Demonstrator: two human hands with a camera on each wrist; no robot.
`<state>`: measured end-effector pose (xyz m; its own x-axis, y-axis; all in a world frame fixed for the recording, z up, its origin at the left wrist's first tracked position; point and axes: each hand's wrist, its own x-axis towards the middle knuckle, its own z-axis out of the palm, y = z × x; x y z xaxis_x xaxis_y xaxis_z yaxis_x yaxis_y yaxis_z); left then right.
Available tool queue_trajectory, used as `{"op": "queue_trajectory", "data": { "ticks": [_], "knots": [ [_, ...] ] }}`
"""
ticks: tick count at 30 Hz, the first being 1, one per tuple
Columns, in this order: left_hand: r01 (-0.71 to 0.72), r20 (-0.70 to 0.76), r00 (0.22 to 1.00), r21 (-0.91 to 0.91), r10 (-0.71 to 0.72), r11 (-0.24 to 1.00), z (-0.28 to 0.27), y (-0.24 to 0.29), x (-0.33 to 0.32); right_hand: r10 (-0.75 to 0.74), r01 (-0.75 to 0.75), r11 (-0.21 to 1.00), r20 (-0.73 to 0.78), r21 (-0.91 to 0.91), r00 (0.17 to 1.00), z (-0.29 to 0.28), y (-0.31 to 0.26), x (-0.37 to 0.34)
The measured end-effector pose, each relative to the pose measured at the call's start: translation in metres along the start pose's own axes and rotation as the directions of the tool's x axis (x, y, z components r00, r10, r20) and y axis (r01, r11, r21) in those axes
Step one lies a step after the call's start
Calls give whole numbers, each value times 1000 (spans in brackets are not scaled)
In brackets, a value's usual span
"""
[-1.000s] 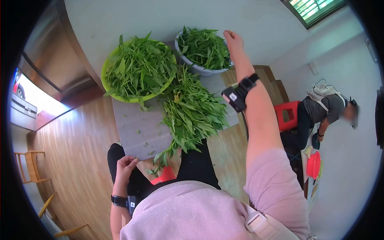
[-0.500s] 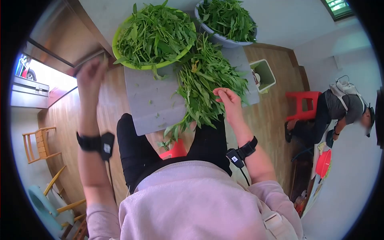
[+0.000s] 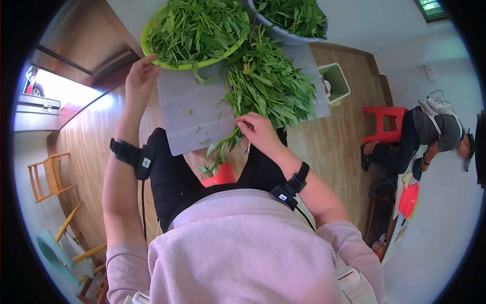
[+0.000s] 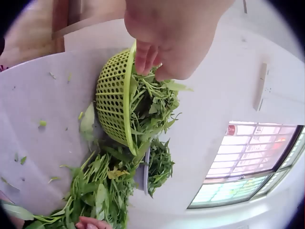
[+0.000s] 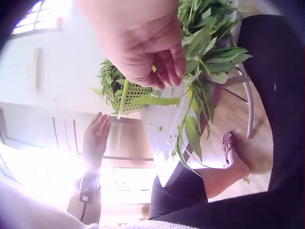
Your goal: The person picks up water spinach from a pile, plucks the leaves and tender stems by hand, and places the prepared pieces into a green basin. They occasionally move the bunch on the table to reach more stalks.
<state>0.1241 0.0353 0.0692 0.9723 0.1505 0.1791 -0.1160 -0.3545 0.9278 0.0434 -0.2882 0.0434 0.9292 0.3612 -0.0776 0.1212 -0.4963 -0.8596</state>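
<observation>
Leafy greens (image 3: 271,86) overhang the table's (image 3: 177,129) lower edge, mid-frame; tugging could drag tangled stems off. Left grip (image 3: 140,83) relaxed, seemingly empty; right grip (image 3: 259,133) curled, hold unclear.

And it's nothing legible anywhere right now: not a word, not a number, not a brand to call! Closest we get is the left wrist camera (image 3: 139,164), showing a white label (image 3: 146,162) with a small dark mark on it, far too tiny to make out. Over to the right wrist camera (image 3: 288,192), and there's a second white label (image 3: 282,197), dark mark again, unreadable again! The right wrist's view catches the left one too, just a pale patch there. And up by the window (image 4: 248,152), a little red-and-white item (image 4: 231,130), too blurred to tell whether it bears lettering.
</observation>
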Motion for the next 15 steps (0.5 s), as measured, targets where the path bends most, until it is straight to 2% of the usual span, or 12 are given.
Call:
{"op": "queue_trajectory", "data": {
  "ticks": [1,2,3,4,6,7,9,10,12,13,15],
  "knots": [
    [5,-2,1000,1,-5,1000,-3,-3,-12,2,-2,1000,6,1,1000,5,1,3],
    [14,49,999,-33,-12,999,-5,-7,-25,4,-4,975,-1,-224,1000,11,3,5],
    [22,100,995,-68,-15,997,-6,-12,-38,3,-6,899,-8,-438,1000,15,5,9],
    [24,98,995,-68,-17,997,-6,-17,-52,3,-5,898,-6,-439,1000,18,6,13],
    [213,175,969,-247,-172,945,-6,-30,-83,146,-108,797,16,-594,989,23,8,19],
    [214,169,970,-249,-175,944,-6,-35,-98,144,-103,796,21,-596,989,26,9,21],
    [337,178,938,-283,-296,898,-6,-42,-124,94,-114,771,-65,-626,993,32,14,22],
    [336,173,939,-288,-296,897,-7,-43,-134,90,-109,769,-61,-630,994,35,18,22],
    [373,114,927,-348,-356,860,-8,-46,-152,22,-124,793,-176,-596,984,40,27,21],
    [371,105,928,-355,-357,859,-9,-49,-160,15,-115,790,-169,-602,986,41,29,20],
    [420,101,905,-366,-413,831,-9,-53,-171,105,-143,876,-108,-460,989,36,29,20]
  ]
}}
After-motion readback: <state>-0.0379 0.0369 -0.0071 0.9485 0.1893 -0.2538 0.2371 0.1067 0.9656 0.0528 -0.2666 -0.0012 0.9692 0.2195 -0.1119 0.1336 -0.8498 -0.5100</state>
